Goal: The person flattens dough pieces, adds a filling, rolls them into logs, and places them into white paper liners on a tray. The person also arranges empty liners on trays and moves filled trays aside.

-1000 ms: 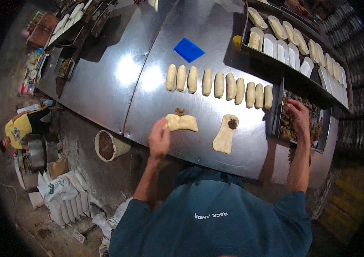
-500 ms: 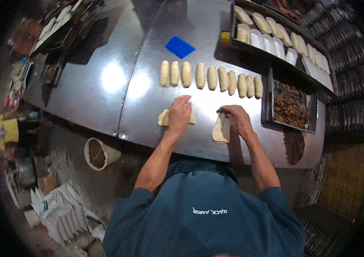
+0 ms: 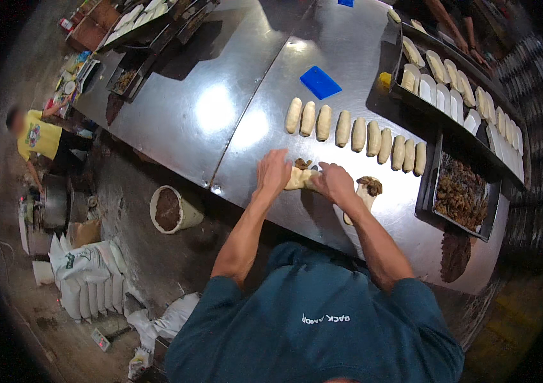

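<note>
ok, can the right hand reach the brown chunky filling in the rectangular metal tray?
Likely yes: the filling lies uncovered in the tray, only a pale flat dough strip between. But the right hand is at a pale folded dough piece.

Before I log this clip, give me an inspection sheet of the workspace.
Surface: shiny metal table.
Job's things: ten dough rolls in a row; dough piece and dough strip, each with brown filling; filling tray at right.
Clutter: blue scraper beyond the rolls.
Hands: left hand and right hand at opposite ends of the dough piece.
Cables: thin line on left floor, perhaps a cord; unclear.
Surroundings: bucket, white sacks and person in yellow at left.
</note>
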Available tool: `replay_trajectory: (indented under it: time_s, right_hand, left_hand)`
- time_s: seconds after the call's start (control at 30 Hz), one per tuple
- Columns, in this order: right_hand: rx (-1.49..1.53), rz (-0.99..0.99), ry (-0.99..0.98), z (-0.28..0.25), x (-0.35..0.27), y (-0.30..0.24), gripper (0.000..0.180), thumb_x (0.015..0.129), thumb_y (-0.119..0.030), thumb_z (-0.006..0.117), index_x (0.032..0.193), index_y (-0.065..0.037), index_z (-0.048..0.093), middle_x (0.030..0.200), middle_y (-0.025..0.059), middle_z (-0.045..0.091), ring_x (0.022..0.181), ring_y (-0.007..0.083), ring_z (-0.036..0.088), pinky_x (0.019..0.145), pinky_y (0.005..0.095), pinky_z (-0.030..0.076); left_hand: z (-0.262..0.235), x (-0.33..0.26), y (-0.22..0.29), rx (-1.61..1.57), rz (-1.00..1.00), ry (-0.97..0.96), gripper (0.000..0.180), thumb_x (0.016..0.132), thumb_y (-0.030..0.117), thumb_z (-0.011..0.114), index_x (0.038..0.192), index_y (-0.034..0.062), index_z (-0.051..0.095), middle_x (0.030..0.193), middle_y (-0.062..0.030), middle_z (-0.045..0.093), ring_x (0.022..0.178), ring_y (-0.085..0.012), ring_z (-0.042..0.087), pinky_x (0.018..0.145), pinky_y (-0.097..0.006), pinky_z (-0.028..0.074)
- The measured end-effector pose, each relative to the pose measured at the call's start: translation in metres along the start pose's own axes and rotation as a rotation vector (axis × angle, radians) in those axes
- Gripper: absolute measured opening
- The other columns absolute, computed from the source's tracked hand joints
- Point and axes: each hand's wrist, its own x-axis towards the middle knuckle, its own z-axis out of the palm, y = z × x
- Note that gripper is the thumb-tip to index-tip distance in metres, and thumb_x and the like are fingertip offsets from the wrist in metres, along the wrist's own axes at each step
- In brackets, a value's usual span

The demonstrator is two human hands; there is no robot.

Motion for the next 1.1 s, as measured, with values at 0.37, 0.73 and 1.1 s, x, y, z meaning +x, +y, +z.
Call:
replay_trajectory:
  time_s: [0.37, 0.73, 1.1]
  right_hand:
    - [0.762, 0.291, 0.056, 0.020, -0.027, -0.051, 0.028, 0.082, -0.017, 0.072, 0.095, -0.001, 0.054, 0.098, 0.0127, 0.062, 0.084, 0.0192, 0.060, 0.071, 0.0310, 0.049]
    - [1.156, 0.385, 0.686, -0.094, -0.078, 0.002, 0.023, 0.088, -0.005, 0.059, 0.110, 0.002, 0.053, 0.101, 0.0114, 0.063, 0.087, 0.0204, 0.066, 0.071, 0.0313, 0.058]
    - [0.225, 0.032, 0.120, -0.149, 0.157, -0.022, 0.042, 0.088, -0.031, 0.066, 0.117, -0.002, 0.057, 0.095, 0.0136, 0.064, 0.087, 0.0220, 0.062, 0.082, 0.0342, 0.049]
  left_hand:
    - [-0.019, -0.041, -0.024, -0.818, 0.026, -0.447, 0.039, 0.082, 0.014, 0.071, 0.115, 0.0023, 0.054, 0.091, -0.0107, 0.063, 0.082, -0.0246, 0.063, 0.073, -0.034, 0.052]
    - [-0.092, -0.051, -0.112, -1.450, -0.735, 0.341, 0.030, 0.088, 0.001, 0.058, 0.117, 0.0009, 0.051, 0.108, -0.0126, 0.062, 0.092, -0.0246, 0.066, 0.069, -0.033, 0.059]
    - [-0.058, -0.071, -0.044, -0.398, -0.176, 0.201, 0.027, 0.084, 0.013, 0.064, 0.108, -0.0008, 0.066, 0.137, -0.0190, 0.048, 0.128, -0.0375, 0.044, 0.106, -0.042, 0.035]
